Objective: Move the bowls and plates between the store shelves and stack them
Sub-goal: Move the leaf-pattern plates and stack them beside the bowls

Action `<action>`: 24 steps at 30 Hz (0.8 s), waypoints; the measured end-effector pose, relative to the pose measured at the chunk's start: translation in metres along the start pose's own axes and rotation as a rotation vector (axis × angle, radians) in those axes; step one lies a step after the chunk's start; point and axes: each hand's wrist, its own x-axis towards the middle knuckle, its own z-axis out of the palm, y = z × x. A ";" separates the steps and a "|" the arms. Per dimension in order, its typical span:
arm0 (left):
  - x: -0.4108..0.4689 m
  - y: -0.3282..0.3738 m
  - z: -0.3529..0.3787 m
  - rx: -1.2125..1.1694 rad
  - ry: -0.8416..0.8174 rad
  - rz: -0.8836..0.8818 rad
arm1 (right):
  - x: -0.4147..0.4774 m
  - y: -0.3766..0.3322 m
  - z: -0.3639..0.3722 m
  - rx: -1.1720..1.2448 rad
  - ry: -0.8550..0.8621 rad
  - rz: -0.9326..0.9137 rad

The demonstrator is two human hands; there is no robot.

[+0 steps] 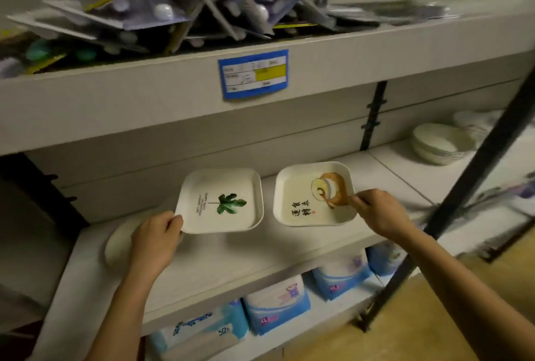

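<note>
Across the middle of the frame, a long pale shelf (231, 262), wide and flat so dishes can sit and pile up. At upper left, a messy heap of packets (173, 7) on the top shelf. At far right, a stack of round bowls (440, 143), already nested to save room. Near the center, a square plate with a green leaf (223, 201), tipped up a little, pinched at its left corner by the left hand (156, 233), fingers curled tight on the rim. Just beside it, a square plate with a cup picture (312, 195), held at its right edge by the right hand (379, 213), fingers narrow on the rim. Probably held by the edges for lifting one onto the other.
</note>
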 end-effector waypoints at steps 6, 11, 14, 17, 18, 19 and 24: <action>-0.021 0.073 0.055 -0.049 -0.110 0.104 | -0.035 0.073 -0.058 0.047 0.048 0.135; -0.059 0.145 0.105 -0.033 -0.167 0.181 | -0.068 0.150 -0.105 0.088 0.100 0.201; -0.080 0.187 0.133 -0.068 -0.181 0.218 | -0.085 0.197 -0.133 0.087 0.130 0.238; -0.102 0.226 0.163 -0.088 -0.198 0.256 | -0.100 0.242 -0.156 0.089 0.170 0.269; -0.109 0.238 0.173 -0.095 -0.206 0.269 | -0.104 0.256 -0.163 0.090 0.186 0.284; -0.116 0.250 0.183 -0.102 -0.218 0.274 | -0.109 0.269 -0.170 0.092 0.197 0.301; -0.140 0.304 0.219 -0.108 -0.270 0.345 | -0.128 0.322 -0.200 0.085 0.220 0.389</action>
